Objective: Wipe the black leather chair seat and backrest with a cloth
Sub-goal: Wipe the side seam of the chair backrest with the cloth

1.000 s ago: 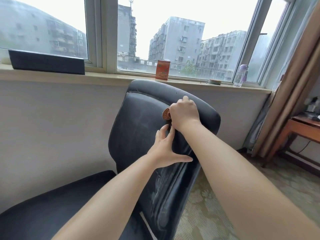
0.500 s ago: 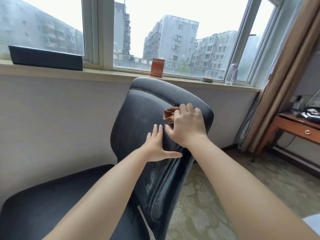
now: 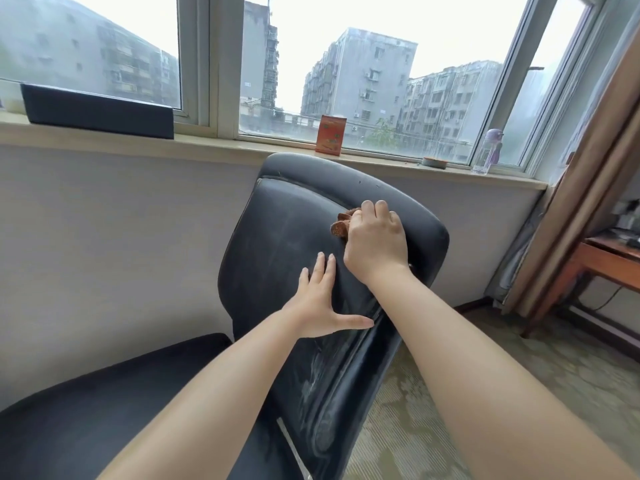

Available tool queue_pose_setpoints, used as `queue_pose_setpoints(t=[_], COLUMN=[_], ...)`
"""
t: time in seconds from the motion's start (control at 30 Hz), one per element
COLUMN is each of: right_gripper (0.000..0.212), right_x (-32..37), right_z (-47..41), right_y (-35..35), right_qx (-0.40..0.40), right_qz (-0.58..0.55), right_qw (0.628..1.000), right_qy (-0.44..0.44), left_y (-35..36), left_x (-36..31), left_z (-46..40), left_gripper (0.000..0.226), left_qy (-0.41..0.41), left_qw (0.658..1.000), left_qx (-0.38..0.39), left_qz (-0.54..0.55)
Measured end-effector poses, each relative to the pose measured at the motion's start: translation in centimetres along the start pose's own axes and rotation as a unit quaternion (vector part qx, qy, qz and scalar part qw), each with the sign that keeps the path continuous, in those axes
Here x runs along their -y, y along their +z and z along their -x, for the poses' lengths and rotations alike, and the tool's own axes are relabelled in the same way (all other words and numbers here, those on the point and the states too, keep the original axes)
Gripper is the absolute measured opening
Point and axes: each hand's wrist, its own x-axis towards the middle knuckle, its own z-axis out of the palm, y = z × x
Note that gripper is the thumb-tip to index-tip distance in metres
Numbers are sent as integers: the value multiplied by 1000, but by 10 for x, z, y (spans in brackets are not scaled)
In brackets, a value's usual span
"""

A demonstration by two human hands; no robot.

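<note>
The right hand point(image 3: 375, 242) has its grip curled around a brown cloth point(image 3: 341, 226) and presses it on the upper part of the black chair back point(image 3: 284, 237). The cloth peeks out on the left of the hand. The left hand point(image 3: 320, 303) lies flat on the chair back just below, fingers straight and thumb spread wide. The black seat point(image 3: 86, 410) is low on the left. A red box point(image 3: 330, 135) and a purple bottle point(image 3: 490, 150) stand on the window sill point(image 3: 207, 143).
</note>
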Motion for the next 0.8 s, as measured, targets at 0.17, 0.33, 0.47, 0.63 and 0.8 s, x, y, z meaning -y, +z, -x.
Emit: queue_pose_setpoints(t=[0.17,0.33,0.47,0.63,0.8], right_gripper=[38,34,31,36,37], right_x=[-8,-16,-16,-10,-3], right_z=[30,62,73,49,19], right_y=[-8,-21,-26,-22,-11], right_qx=[-25,-17,-8,10,29], right_qz=[26,42,56,34,29], right_qw=[999,999,998,999,999], right_qy=[2,7,12,7,11], left_y=[-4,-6,-6,-8,-9], left_x=[-7,-10,-12,-4,4], left_z=[7,18,24,18,6], left_gripper=[133,138,135,131,127], left_qy=[-11,-11,-12,2,0], left_qw=[999,999,998,998,998], left_qx=[10,17,23,16,15], left_qz=[-37,-47,-54,-61,-64])
